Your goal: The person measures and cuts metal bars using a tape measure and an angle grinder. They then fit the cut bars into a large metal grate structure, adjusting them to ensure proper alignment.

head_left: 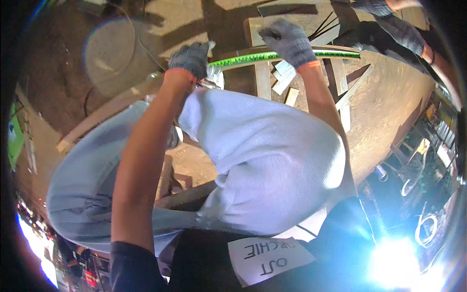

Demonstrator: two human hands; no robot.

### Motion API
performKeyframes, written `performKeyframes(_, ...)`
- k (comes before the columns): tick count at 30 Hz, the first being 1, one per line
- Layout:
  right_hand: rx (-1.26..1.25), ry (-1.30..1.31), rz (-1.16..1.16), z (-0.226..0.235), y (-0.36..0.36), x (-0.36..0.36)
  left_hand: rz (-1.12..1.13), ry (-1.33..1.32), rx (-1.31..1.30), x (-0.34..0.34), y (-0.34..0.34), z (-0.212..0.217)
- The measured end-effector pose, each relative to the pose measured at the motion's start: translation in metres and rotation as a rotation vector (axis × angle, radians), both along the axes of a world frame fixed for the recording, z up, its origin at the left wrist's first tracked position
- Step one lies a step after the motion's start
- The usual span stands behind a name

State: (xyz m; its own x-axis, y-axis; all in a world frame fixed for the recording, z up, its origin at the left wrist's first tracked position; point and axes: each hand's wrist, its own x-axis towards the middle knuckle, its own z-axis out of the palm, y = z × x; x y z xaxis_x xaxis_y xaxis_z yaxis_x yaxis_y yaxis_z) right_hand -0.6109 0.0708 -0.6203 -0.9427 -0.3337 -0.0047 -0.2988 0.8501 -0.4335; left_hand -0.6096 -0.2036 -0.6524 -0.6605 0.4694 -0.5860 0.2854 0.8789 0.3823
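Note:
A bright green tape measure blade (238, 60) with black markings stretches along a long narrow bar (126, 100) on the floor. My left hand (189, 59), in a grey knitted glove with an orange cuff, is closed at the blade's left end; a small pale piece shows by its fingers. Further right, my right hand (290, 45), gloved the same way, is curled closed over the blade. Whatever its fingers hold, if anything, is hidden. Between my hands, pale flat strips (283, 77) lie beside and under the bar.
Another person's gloved hand (403, 35) reaches in at the upper right. My bent knee (272, 146) fills the middle. Several flat boards (262, 80) cross beneath the bar. A glaring light (396, 265) shines at the lower right, near cables (427, 231) and clutter.

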Motion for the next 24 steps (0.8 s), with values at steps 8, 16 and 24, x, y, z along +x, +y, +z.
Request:
performKeyframes(8, -0.312, -0.330, -0.721, 0.024, 0.023, 0.210, 0.134, 0.158, 0.253, 0.053, -0.050, 0.006)
performKeyframes(16, -0.271, -0.639, -0.966, -0.052, 0.029, 0.301, 0.278, 0.295, 0.409, -0.009, -0.089, 0.014)
performKeyframes(24, -1.043, -0.451, -1.444, -0.105, 0.102, 0.198, 0.335, 0.428, 0.333, -0.064, -0.085, -0.067)
